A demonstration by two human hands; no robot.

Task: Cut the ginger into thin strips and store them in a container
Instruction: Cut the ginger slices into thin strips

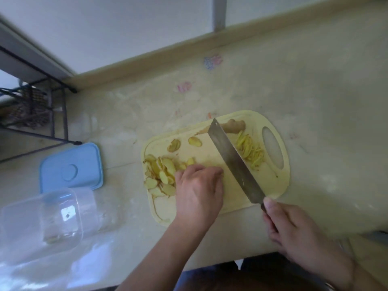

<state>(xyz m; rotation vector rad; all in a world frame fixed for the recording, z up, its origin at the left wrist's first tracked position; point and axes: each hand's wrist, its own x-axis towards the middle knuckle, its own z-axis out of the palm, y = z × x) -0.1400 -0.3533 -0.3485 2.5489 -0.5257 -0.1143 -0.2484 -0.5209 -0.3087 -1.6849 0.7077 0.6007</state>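
Observation:
A pale yellow cutting board (270,185) lies on the counter. A heap of ginger slices (160,175) covers its left part, and two more slices (184,143) lie further back. My left hand (199,190) rests on the board with its fingertips pressed down on slices at the heap's right edge. My right hand (294,229) grips the handle of a cleaver (233,162), whose blade slants across the board. Thin ginger strips (251,150) lie right of the blade. An uncut ginger piece (235,125) sits at the board's far edge.
A clear plastic container (42,219) stands at the left near the counter's front edge. Its blue lid (71,169) lies just behind it. A black wire rack (33,114) stands at the far left. The counter's back edge meets a white wall.

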